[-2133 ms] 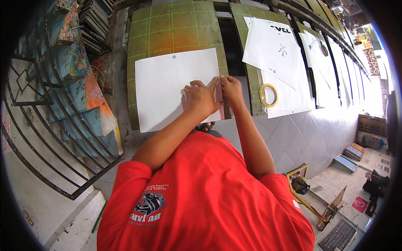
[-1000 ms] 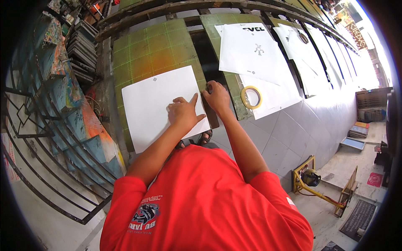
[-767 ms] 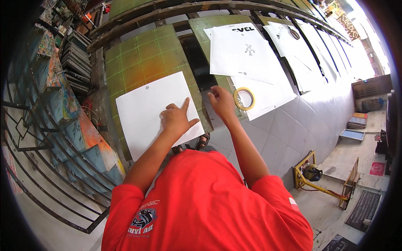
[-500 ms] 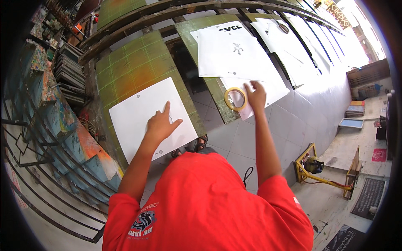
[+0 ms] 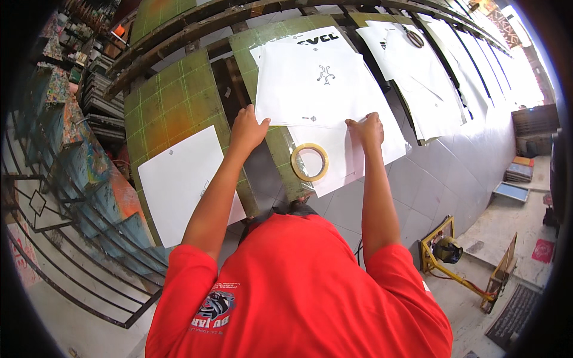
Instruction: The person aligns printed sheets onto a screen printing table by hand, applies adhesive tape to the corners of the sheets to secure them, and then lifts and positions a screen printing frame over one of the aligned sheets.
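At the middle board (image 5: 276, 164), my left hand (image 5: 248, 128) and my right hand (image 5: 366, 127) grip the lower corners of the top white sheet (image 5: 289, 92), printed with a small figure. It lies on other sheets. A yellow tape roll (image 5: 297, 162) lies just below it, on a sheet and clear film. Another white sheet (image 5: 179, 203) lies untouched on the left green board (image 5: 167, 101).
Dark rails (image 5: 179, 33) run behind the boards. More boards with paper (image 5: 427, 95) and scissors (image 5: 414, 37) lie at the right. A stepped painted rack (image 5: 107, 191) and black metal bars (image 5: 71, 280) stand left. A yellow frame (image 5: 459, 280) stands lower right on the tiled floor.
My left hand has left the sheet on the left board and my right hand has moved right. Both now grip the middle board's top sheet. The view has shifted rightward.
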